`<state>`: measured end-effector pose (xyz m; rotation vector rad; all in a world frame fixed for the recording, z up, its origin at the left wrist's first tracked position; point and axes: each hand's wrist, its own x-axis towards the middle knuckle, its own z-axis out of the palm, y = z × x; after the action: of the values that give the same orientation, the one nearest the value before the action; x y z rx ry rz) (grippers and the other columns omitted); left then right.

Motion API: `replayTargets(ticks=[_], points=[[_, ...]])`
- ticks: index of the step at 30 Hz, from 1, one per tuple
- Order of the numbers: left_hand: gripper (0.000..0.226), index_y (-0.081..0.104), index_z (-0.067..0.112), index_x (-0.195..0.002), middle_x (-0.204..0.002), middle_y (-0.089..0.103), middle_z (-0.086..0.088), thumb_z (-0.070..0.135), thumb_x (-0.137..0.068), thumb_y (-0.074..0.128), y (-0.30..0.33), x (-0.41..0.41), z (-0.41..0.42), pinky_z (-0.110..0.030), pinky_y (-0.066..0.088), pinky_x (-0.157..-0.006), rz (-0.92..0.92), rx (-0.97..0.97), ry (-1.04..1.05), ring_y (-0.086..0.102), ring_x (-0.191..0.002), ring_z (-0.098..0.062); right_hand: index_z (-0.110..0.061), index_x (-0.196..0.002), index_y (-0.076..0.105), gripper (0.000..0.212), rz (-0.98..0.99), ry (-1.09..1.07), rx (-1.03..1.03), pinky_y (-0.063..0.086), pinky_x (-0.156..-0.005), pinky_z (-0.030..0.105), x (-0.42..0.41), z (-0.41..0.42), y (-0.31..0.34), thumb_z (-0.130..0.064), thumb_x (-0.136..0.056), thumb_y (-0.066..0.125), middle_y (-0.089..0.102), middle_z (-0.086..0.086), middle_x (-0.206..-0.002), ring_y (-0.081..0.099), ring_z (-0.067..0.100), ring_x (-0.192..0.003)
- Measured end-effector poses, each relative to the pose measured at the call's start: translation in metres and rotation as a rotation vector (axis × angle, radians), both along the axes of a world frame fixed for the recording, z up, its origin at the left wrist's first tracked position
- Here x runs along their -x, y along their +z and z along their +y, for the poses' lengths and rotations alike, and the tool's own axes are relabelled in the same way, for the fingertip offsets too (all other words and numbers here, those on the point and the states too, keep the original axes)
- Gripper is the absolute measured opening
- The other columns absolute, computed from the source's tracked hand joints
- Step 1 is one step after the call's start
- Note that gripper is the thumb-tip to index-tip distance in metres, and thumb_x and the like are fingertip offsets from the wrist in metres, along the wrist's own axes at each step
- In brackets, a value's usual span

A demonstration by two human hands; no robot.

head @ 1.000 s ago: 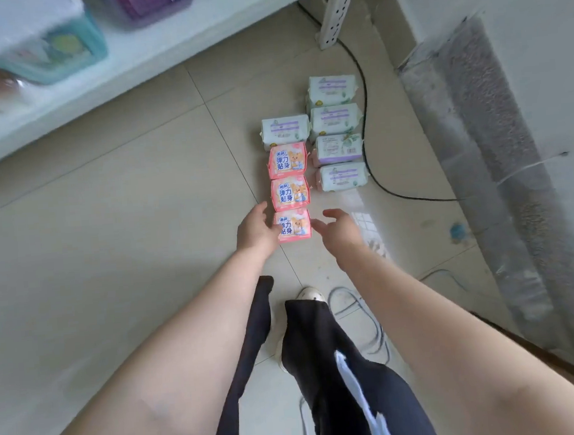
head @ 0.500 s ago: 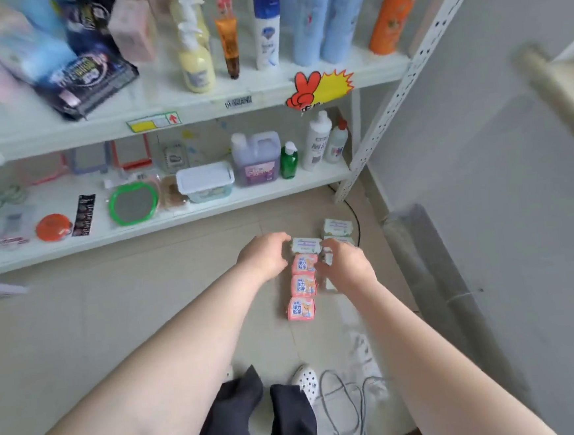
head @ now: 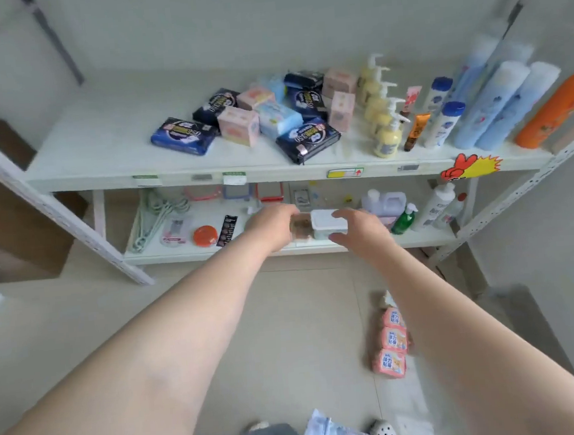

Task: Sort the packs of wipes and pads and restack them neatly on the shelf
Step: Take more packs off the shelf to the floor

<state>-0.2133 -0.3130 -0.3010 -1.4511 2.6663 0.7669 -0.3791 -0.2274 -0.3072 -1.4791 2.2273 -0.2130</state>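
Head view. Both arms reach forward at mid-height, between the two shelf levels. Left hand (head: 274,226) has its fingers curled loosely downward; whether it holds anything I cannot tell, blur hides the fingertips. Right hand (head: 358,227) is spread, thumb and fingers apart, nothing in it.

The unsorted packs (head: 271,122) lie heaped on the upper shelf (head: 95,153), above and beyond the fingers, centre to right-centre. Dark packs lie flat at mixed angles, long axes skewed to the shelf edge; pink and blue ones sit among them. The two hands look about equally near the heap; the left is closer to its left end.

Open room: bare board left of the heap. To the right, pump bottles (head: 382,117) stand just beside it, a tight edge.

On the floor, a row of pink packs (head: 393,341) lies below the right forearm, partly hidden by it.
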Motion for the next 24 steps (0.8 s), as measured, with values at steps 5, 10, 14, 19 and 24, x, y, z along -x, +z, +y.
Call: replayTargets(ticks=[5, 10, 14, 19, 24], points=[[0.050, 0.055, 0.021, -0.132, -0.130, 0.060, -0.003, 0.015, -0.084, 0.066, 0.032, -0.088, -0.055, -0.032, 0.045, -0.096, 0.073, 0.052, 0.158, 0.056, -0.117, -0.026, -0.018, -0.135, 0.053, 0.051, 0.026, 0.096, 0.034, 0.046, -0.092, 0.036, -0.076, -0.065, 0.034, -0.034, -0.088, 0.066, 0.060, 0.013, -0.128, 0.054, 0.032, -0.118], [0.052, 0.053, 0.020, -0.134, -0.130, 0.060, -0.006, 0.021, -0.084, 0.069, 0.038, -0.123, -0.103, -0.036, 0.045, -0.099, 0.158, 0.029, 0.251, 0.056, -0.117, -0.025, -0.023, -0.137, 0.050, 0.052, 0.030, 0.116, 0.049, 0.047, -0.091, 0.036, -0.097, -0.119, 0.046, -0.034, -0.089, 0.065, 0.055, 0.009, -0.135, 0.054, 0.030, -0.118], [0.053, 0.050, 0.022, -0.137, -0.129, 0.059, -0.006, 0.023, -0.086, 0.065, 0.035, -0.123, -0.143, -0.035, 0.045, -0.098, 0.163, 0.014, 0.272, 0.057, -0.115, -0.025, -0.023, -0.138, 0.049, 0.052, 0.048, 0.135, 0.054, 0.043, -0.089, 0.032, -0.091, -0.170, 0.044, -0.035, -0.090, 0.065, 0.054, 0.007, -0.137, 0.052, 0.028, -0.121], [0.052, 0.049, 0.018, -0.137, -0.133, 0.057, -0.007, 0.025, -0.088, 0.064, 0.035, -0.105, -0.208, -0.031, 0.042, -0.100, 0.210, -0.022, 0.308, 0.055, -0.120, -0.023, -0.020, -0.139, 0.047, 0.054, 0.027, 0.093, 0.071, 0.046, -0.095, 0.037, -0.066, -0.234, 0.039, -0.036, -0.090, 0.064, 0.056, 0.011, -0.133, 0.053, 0.031, -0.120], [0.051, 0.052, 0.015, -0.136, -0.133, 0.057, -0.010, 0.027, -0.088, 0.065, 0.033, -0.076, -0.260, -0.033, 0.044, -0.101, 0.317, -0.125, 0.370, 0.057, -0.119, -0.023, -0.016, -0.134, 0.051, 0.049, -0.085, -0.190, 0.101, 0.046, -0.078, 0.031, -0.031, -0.277, 0.025, -0.035, -0.091, 0.061, 0.062, 0.015, -0.123, 0.059, 0.033, -0.108]])
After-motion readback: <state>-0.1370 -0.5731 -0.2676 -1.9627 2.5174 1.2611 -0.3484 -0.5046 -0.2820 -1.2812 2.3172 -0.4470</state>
